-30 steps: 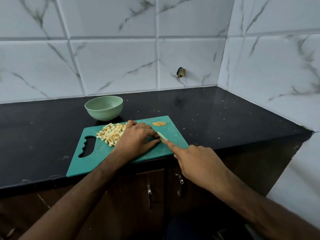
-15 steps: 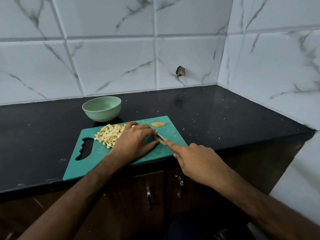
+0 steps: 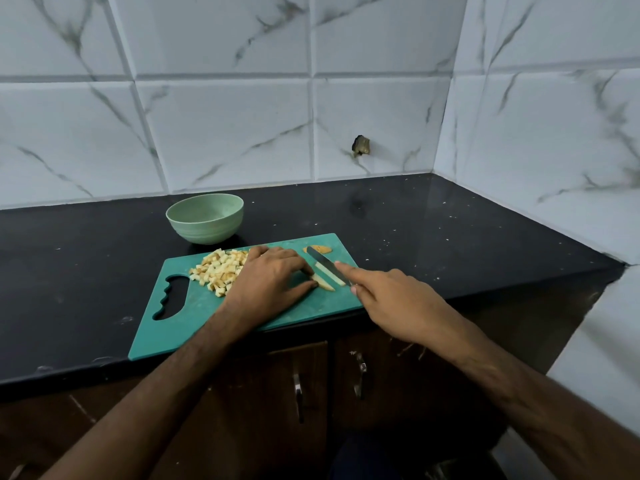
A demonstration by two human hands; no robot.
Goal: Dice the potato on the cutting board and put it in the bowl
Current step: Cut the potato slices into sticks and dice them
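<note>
Dicing a potato on a board at the front edge of a black counter.

The left hand (image 3: 268,284) lies on the green board (image 3: 194,327), its fingers curled down to pin a pale potato strip (image 3: 322,282) against the surface. The right hand (image 3: 391,303) grips a knife (image 3: 325,265), forefinger stretched along the spine; the handle is hidden in the palm, and the blade lies along a second strip (image 3: 330,274) just right of the first. A heap of dice (image 3: 220,271) sits on the board left of the left hand, partly behind it. A brown peel scrap (image 3: 320,249) lies at the board's far right corner. The green bowl (image 3: 205,218) stands on the counter (image 3: 450,230) just beyond the board's far edge, toward the back wall, with no potato visible inside.
</note>
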